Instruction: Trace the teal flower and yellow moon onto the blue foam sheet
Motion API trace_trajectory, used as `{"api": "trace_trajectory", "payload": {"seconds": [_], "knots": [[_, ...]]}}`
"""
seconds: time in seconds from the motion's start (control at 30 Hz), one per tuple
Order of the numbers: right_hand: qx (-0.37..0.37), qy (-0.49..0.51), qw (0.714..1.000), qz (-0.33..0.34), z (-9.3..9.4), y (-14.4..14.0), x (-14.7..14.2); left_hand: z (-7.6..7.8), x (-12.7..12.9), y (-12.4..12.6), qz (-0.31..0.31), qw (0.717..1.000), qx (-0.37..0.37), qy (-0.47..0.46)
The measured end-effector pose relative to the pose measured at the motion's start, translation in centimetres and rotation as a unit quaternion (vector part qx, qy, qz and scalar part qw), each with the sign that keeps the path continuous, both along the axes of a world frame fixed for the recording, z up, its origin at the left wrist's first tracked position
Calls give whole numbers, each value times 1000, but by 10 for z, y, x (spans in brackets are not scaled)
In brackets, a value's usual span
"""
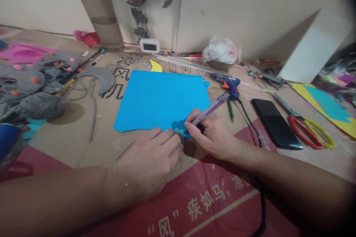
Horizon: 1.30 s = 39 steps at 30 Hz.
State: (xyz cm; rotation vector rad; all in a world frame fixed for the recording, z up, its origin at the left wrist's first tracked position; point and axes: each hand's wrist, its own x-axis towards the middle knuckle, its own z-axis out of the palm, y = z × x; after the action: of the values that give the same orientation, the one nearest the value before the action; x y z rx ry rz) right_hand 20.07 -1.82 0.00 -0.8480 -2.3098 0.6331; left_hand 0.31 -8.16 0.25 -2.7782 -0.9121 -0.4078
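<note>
A small turquoise shape (pixel 179 132) lies on the near edge of a blue sheet (pixel 162 98), upon the cardboard-covered surface (pixel 69 142). The right hand (pixel 211 133) is closed around a pen (pixel 210 109) beside it; tracing seems the present step. The left hand (pixel 154 152) rests palm down, fingers slightly bent; its grip I cannot tell. The next stroke calls for a steady shape.

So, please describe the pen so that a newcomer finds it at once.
Find the bright blue rectangular sheet. Near its lower right corner, the right hand holds a slim pale purple pen. The dark green pencil nearby lies flat; the pen slants upward.
</note>
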Motion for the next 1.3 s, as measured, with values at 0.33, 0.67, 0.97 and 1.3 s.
{"api": "trace_trajectory", "payload": {"seconds": [0.33,0.67,0.97,1.3], "knots": [[10,4,1000,-13,-2,2,0,-3,-2,-1,6,1000,-11,10],[-9,12,1000,-18,-4,3,-1,-4,-3,0,-1,1000,-4,13],[-7,12,1000,-24,-3,3,-3,-4,-2,-2,4,1000,3,8],[-21,0,1000,-22,-3,3,-3,-4,-2,0,3,1000,6,10]]}}
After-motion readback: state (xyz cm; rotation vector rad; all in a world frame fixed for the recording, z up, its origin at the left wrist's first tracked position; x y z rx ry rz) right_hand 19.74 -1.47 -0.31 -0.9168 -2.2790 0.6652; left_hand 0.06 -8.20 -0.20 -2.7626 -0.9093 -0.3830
